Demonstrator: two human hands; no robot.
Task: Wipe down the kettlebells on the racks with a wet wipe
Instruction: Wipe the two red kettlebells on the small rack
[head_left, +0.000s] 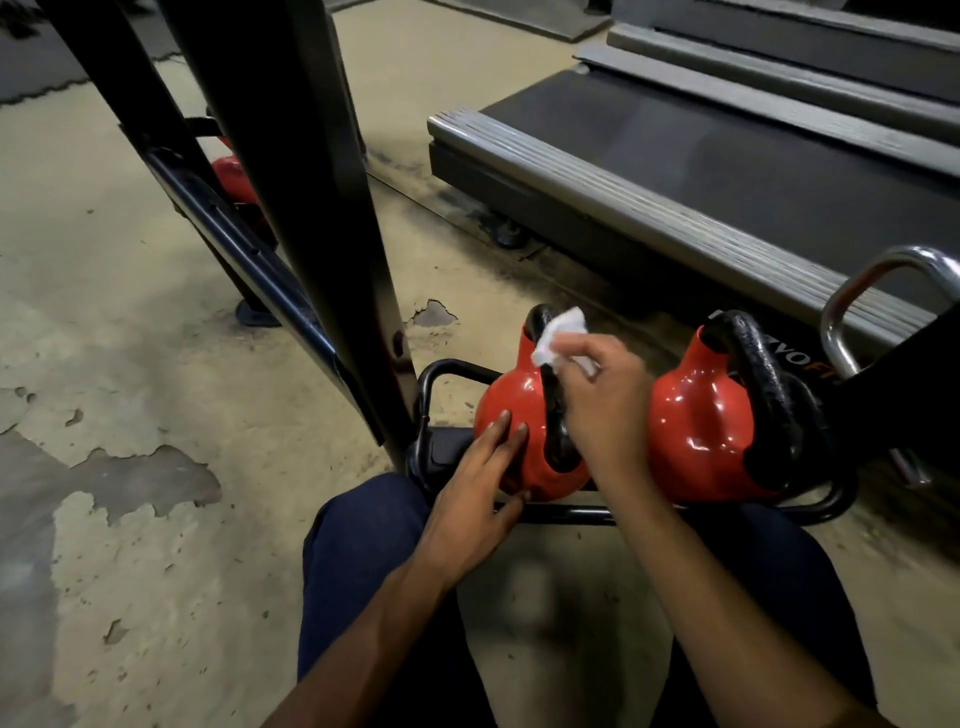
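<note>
Red kettlebell (501, 400), seated on the low rack rail (561, 514), is steadied by the flat-fingered left hand (467, 504) while the wet wipe (563, 335) is pinched against its black handle (551, 415) by the right hand (602, 400); full coverage of the loop is advised.
</note>
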